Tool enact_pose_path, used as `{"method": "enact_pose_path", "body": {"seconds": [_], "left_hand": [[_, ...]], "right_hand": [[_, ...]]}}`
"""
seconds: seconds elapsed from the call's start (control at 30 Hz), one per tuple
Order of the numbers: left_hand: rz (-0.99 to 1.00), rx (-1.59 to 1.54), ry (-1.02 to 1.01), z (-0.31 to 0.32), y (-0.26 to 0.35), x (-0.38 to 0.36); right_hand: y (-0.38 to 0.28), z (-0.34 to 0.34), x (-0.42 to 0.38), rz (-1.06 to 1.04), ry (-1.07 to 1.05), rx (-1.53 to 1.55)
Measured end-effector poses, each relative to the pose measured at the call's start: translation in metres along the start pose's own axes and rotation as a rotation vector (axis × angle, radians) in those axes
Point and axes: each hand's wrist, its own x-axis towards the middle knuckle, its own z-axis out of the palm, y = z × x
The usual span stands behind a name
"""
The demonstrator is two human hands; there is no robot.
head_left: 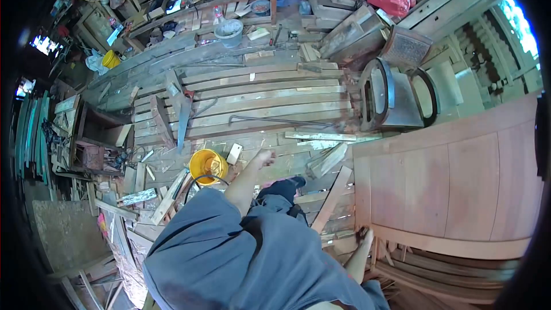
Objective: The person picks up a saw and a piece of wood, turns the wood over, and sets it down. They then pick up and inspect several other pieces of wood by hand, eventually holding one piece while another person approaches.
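My left hand (264,158) hangs over the littered floor in front of me, fingers loosely bent and nothing in them. Left of it stands a yellow bucket (208,166) with a dark handle, and a small pale wood block (234,154) lies between the two. Low on the right, my right hand (365,234) is closed at the near left corner of a large wooden panel (436,183). Something dark shows at its fingers, and I cannot tell what it is. A long board (333,198) slants across the floor left of that hand.
A low slatted bench (270,100) lies ahead, with a handsaw (183,121) at its left and a metal bar (281,121) along its near edge. A wooden chair (396,92) stands at the right. Farther back is a grey bucket (229,33). Offcuts litter the floor.
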Motion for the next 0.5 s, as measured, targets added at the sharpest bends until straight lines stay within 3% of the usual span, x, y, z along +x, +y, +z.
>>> {"method": "enact_pose_path", "body": {"seconds": [0.07, 0.2, 0.33, 0.5], "left_hand": [[-0.036, -0.006, 0.022, -0.009, -0.001, -0.039], [-0.092, 0.028, 0.09, -0.051, -0.037, -0.007], [-0.124, 0.007, 0.128, -0.058, -0.014, -0.032], [-0.094, -0.136, 0.126, -0.098, -0.022, 0.025]], "right_hand": [[-0.029, 0.053, -0.009, -0.02, 0.088, 0.12], [-0.069, 0.112, -0.02, -0.129, -0.081, -0.045], [-0.069, 0.131, -0.033, -0.118, -0.186, -0.136], [-0.036, 0.138, -0.031, -0.022, -0.086, -0.08]]}}
